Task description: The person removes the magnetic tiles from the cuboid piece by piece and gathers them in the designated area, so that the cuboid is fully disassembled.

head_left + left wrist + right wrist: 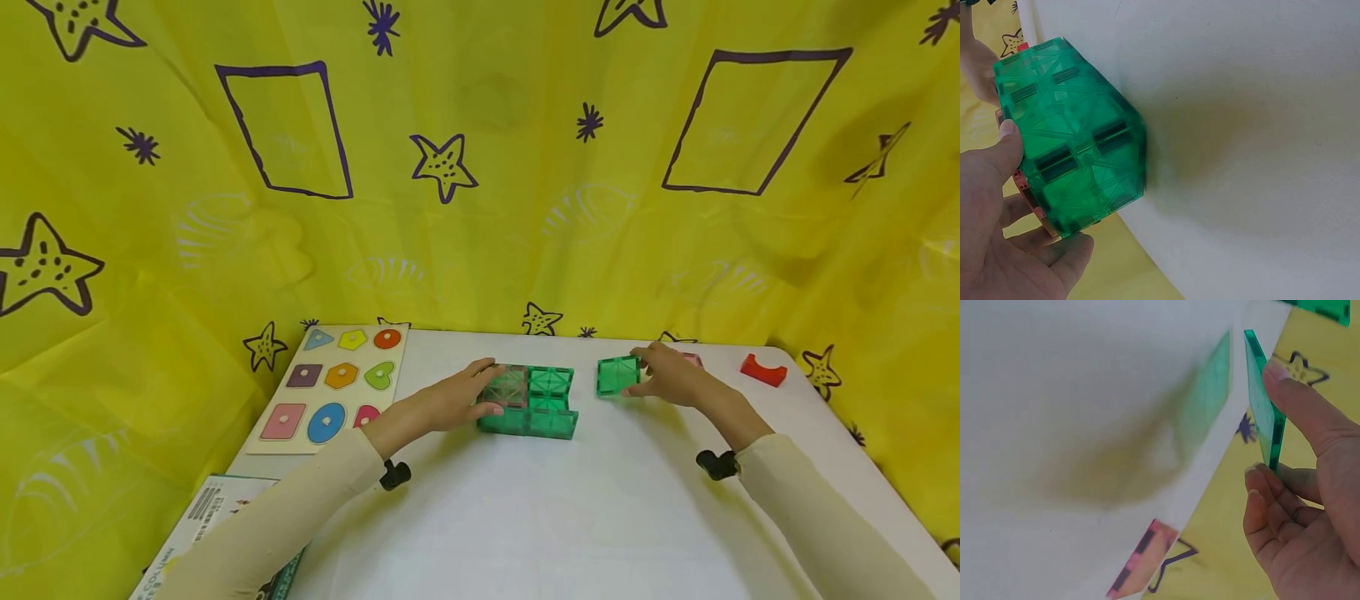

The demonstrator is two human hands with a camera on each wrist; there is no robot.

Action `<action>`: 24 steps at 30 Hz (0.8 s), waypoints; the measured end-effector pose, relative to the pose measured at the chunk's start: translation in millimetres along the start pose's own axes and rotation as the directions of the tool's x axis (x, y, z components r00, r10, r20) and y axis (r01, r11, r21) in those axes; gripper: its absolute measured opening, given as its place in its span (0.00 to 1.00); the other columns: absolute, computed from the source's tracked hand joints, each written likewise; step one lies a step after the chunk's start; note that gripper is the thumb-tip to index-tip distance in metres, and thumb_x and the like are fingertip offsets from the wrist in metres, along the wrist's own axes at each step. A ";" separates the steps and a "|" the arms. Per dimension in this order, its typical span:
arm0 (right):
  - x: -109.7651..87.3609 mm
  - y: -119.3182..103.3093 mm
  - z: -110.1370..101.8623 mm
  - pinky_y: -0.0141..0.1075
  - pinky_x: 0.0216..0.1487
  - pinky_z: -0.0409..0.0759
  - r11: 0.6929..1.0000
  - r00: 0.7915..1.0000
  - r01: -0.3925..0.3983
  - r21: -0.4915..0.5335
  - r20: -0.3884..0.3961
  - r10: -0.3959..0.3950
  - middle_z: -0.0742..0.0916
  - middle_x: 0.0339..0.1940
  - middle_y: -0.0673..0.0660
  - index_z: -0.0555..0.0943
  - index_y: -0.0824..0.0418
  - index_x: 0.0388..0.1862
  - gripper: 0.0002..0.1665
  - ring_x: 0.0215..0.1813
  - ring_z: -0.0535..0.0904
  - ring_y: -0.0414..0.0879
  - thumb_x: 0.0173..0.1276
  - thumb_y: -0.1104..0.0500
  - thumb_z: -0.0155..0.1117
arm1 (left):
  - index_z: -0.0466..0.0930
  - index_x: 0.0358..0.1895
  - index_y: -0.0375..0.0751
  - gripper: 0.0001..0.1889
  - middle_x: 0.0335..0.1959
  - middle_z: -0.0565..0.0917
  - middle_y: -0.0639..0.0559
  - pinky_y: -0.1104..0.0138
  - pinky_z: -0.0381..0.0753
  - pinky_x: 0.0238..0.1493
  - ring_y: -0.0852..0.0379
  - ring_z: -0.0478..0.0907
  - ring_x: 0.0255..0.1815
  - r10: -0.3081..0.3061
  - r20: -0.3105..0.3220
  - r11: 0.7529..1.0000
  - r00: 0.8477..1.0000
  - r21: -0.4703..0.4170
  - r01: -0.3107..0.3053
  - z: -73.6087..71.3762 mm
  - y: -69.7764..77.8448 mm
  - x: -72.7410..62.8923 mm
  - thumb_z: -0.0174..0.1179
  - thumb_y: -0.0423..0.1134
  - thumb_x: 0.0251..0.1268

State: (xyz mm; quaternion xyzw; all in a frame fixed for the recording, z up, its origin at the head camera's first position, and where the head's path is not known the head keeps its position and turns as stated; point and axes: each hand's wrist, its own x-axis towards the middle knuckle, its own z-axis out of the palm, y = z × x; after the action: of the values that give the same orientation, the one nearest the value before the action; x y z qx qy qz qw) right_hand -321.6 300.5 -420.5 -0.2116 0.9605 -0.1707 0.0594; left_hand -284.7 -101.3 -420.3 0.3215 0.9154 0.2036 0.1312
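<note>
In the head view my left hand point(450, 402) grips the left end of a box-like build of green translucent magnetic tiles point(528, 422). One reddish tile point(507, 386) sits in that build beside the hand. The left wrist view shows the thumb on one side of the green tiles point(1079, 144) and fingers curled beneath. To the right, my right hand point(670, 377) pinches a single green square tile point(617, 377) by its edge. From the right wrist camera, this tile point(1264, 400) is held above the table, apart from the build, its green shadow cast below.
A pink tile point(1144, 557) lies on the white table behind the right hand. Farther right is a red arched block point(763, 370). A shape puzzle board point(291, 377) lies at the left, with a book point(197, 529) nearer. A yellow patterned curtain point(487, 242) borders the table.
</note>
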 end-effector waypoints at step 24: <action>37.7 25.9 -17.6 0.68 0.68 0.73 0.959 0.970 -0.121 -0.258 0.173 0.169 0.80 0.63 0.79 0.72 0.82 0.68 0.46 0.63 0.76 0.73 0.65 0.52 0.81 | 0.49 0.87 0.45 0.41 0.87 0.49 0.39 0.50 0.65 0.81 0.41 0.59 0.84 0.010 -0.005 1.000 1.000 0.021 -0.010 1.4 -3.0 1.9 0.55 0.55 0.82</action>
State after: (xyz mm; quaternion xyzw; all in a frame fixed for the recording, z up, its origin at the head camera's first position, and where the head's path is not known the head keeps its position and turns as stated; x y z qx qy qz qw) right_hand -369.0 311.8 -414.8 -0.1618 0.9768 -0.0246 0.1381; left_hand -287.2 -101.8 -423.2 0.3268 0.9163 0.1955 0.1243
